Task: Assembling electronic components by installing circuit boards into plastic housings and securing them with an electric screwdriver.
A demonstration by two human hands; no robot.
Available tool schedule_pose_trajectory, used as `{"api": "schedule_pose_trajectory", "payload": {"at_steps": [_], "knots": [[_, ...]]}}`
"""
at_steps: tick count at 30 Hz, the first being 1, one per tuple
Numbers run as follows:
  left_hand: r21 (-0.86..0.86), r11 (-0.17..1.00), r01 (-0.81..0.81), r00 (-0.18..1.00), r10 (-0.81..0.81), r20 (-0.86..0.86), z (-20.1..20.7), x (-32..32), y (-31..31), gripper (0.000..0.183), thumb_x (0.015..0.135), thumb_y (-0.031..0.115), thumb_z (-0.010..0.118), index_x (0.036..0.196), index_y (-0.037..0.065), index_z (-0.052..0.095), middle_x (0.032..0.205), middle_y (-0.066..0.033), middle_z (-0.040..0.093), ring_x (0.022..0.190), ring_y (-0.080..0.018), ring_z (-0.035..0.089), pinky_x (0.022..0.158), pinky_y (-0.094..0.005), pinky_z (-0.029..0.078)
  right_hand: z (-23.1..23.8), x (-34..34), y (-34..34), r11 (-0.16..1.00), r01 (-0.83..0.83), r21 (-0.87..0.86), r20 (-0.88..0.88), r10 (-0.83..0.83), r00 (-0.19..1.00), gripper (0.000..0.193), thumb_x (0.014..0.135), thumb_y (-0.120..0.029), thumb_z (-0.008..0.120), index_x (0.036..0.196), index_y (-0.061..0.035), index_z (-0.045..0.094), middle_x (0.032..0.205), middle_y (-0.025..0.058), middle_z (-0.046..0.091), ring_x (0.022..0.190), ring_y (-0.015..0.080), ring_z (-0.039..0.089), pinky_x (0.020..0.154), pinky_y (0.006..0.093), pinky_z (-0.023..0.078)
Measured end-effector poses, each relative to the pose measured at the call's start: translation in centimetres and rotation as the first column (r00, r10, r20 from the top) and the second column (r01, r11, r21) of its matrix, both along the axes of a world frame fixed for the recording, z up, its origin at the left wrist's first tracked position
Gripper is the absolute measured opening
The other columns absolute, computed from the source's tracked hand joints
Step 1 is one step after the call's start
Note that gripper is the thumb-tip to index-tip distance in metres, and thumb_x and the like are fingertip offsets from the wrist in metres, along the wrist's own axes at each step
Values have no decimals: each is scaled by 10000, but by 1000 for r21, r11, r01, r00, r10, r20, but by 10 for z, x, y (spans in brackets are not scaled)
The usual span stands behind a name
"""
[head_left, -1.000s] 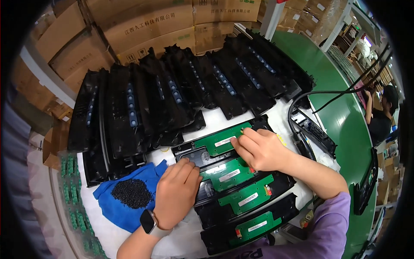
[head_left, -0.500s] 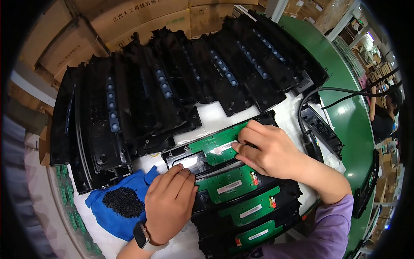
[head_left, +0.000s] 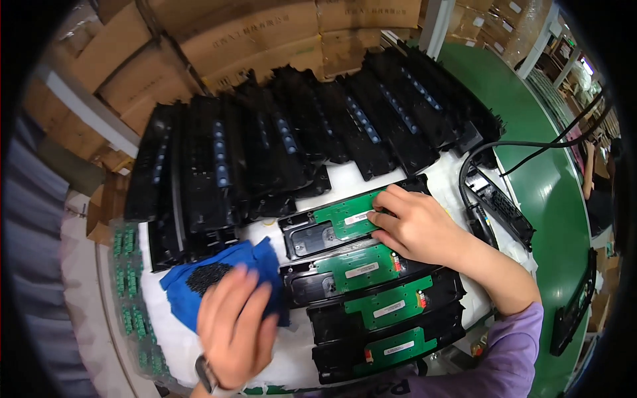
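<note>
My right hand (head_left: 417, 222) rests with bent fingers over the right half of a green circuit board (head_left: 338, 220), which lies in the farthest of several black plastic panels (head_left: 294, 232). Its thumb and fingertips close in on the board beside a white label; what is under them is hidden. Over a blue cloth (head_left: 179, 292) at the left, my left hand (head_left: 233, 325) is smeared by motion, its fingers stretched and apart with nothing seen in them. Just beyond its fingertips sits a heap of tiny black pieces, probably screws (head_left: 209, 277).
More black panels with boards (head_left: 381, 310) lie nearer me. Black housings with blue dot strips (head_left: 222, 152) stand across the back, before cardboard boxes (head_left: 265, 40). A black cable (head_left: 464, 176) loops at the right. Small green boards (head_left: 133, 292) lie along the left edge.
My left hand has left the far panel and moved toward the blue cloth and its heap. My right hand stays at the board. The whole view has shifted a little.
</note>
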State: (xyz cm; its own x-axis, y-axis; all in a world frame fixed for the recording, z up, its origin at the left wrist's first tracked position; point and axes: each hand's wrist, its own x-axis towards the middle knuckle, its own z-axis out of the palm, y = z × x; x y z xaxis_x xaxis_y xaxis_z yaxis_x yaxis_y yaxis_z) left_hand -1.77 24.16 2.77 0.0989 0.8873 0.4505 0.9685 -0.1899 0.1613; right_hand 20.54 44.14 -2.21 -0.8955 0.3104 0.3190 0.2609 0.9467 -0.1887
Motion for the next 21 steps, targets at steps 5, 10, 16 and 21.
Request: {"api": "schedule_pose_trajectory", "payload": {"at_steps": [5, 10, 16, 21], "knots": [[-329, 820, -468, 717, 570, 401, -22, 29, -188, 115, 863, 48, 521, 943, -32, 544, 811, -165, 574, 691, -287, 546, 681, -335, 464, 37, 7, -23, 993, -35, 115, -1, 35, 999, 282, 675, -178, 702, 907, -41, 620, 996, 109, 532, 1042, 282, 497, 832, 380, 403], [-569, 417, -709, 345, 908, 237, -109, 41, -294, 357, 893, 165, 544, 1207, 5, 492, 1055, -266, 564, 922, -272, 591, 806, -364, 454, 69, 9, -56, 975, -95, 201, -102, 117, 988, 265, 678, -164, 696, 901, -56, 602, 1018, 120, 535, 1081, 300, 489, 853, 414, 402], [-582, 551, -598, 471, 829, 300, -125, 23, -290, 333, 890, 163, 549, 1179, 3, 504, 1042, -248, 571, 903, -255, 594, 779, -352, 458, 82, 26, -98, 949, -171, 264, -131, 211, 969, 225, 680, -177, 685, 831, -28, 609, 1019, 137, 554, 1078, 285, 497, 854, 394, 412], [-647, 608, -459, 561, 764, 320, -134, 11, -278, 314, 888, 162, 553, 1156, 2, 514, 1031, -234, 577, 887, -241, 595, 757, -341, 461, 77, 44, -115, 956, -175, 237, -112, 206, 972, 215, 708, -191, 670, 832, -30, 603, 1021, 136, 555, 1082, 286, 500, 854, 410, 414]]}}
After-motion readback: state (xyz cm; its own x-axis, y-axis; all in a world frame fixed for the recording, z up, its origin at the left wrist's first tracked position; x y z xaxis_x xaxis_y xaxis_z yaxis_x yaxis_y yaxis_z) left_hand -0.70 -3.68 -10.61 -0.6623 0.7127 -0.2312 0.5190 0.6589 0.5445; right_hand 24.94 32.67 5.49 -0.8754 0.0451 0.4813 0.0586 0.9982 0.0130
